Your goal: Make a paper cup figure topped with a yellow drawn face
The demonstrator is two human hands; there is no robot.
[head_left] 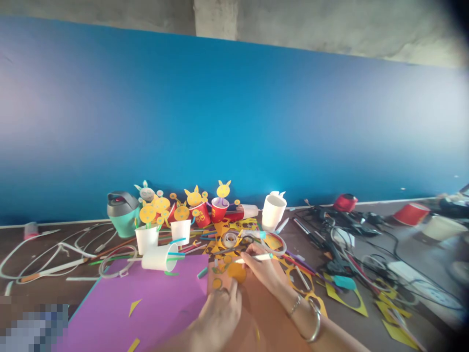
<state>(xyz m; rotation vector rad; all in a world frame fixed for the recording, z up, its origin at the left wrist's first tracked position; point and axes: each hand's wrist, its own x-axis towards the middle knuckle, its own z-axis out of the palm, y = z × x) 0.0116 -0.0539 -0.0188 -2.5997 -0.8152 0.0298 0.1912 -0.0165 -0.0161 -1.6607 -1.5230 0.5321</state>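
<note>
left hand [223, 307] is palm-down on the orange sheet [256, 305], fingers loosely bent and partly spread, fingertips at the near edge of the yellow paper circle [237, 272]; no grip on anything that i can see. right hand [261, 266] is closed in a pen grip on a white marker [252, 259], tip end pointing left, just above the circle; can't tell if the tip touches. circle lies flat on the orange sheet, between the two hands. small yellow disc [217, 283] and some leaf-shaped bits just left of it. teal cap [202, 272] near the seam with the purple sheet [161, 298], which sits left of the orange one. white cup on its side [156, 258] at the far edge of the purple, blue straws at its mouth. behind: two upright white cups with paper figures, red cups [220, 209] with more yellow paper figures, tape roll [230, 239], cut-out yellow scraps. teal jug [124, 217] back left, tall white cup [273, 213] back right. far right: tangled black cables [337, 256], power strip [425, 288], red cup on its side [410, 214]. blue wall [220, 122] behind it all.
</note>
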